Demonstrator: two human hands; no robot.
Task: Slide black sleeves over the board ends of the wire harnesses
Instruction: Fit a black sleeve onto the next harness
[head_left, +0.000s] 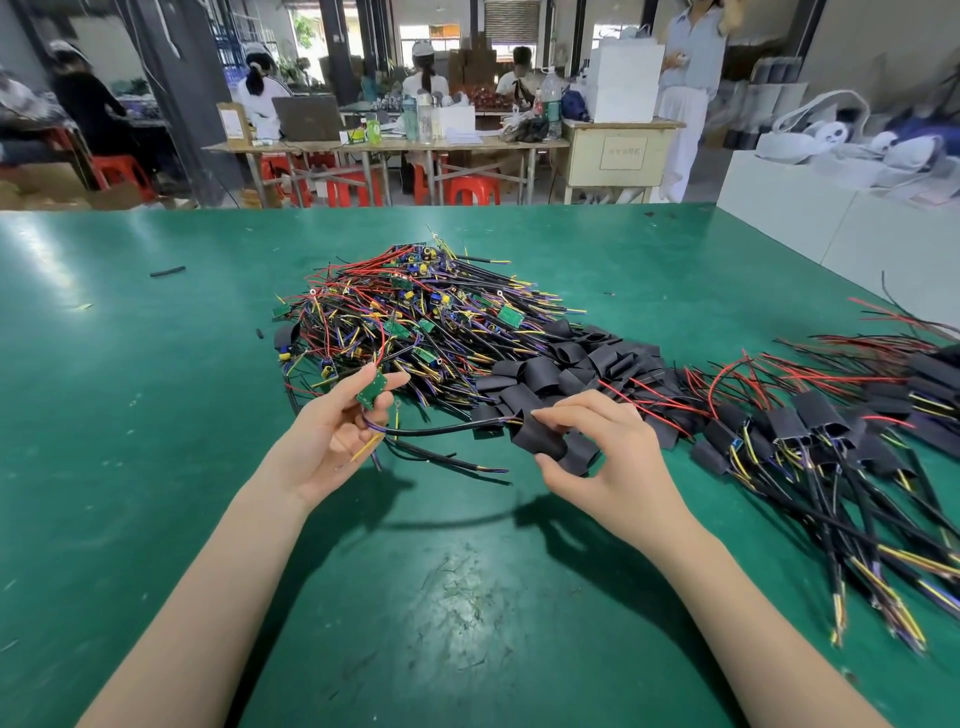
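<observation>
Left hand (332, 431) pinches small green board (372, 391), tilted upright, cable (441, 429) running rightward. Right hand (597, 457) grips black sleeve (537, 439), opening facing left.

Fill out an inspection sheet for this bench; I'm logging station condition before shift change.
Surface: green mat, scuffed, with small debris near the front.
Job's things: unsleeved harness pile; loose black sleeves; sleeved harnesses at right.
Clutter: stray black tube piece at far left.
Grippers: left hand pinches a small green board; right hand pinches one black sleeve.
Cables: held harness's black cable runs between the hands.
Surroundings: seated workers at back tables, red stools, standing person.
</observation>
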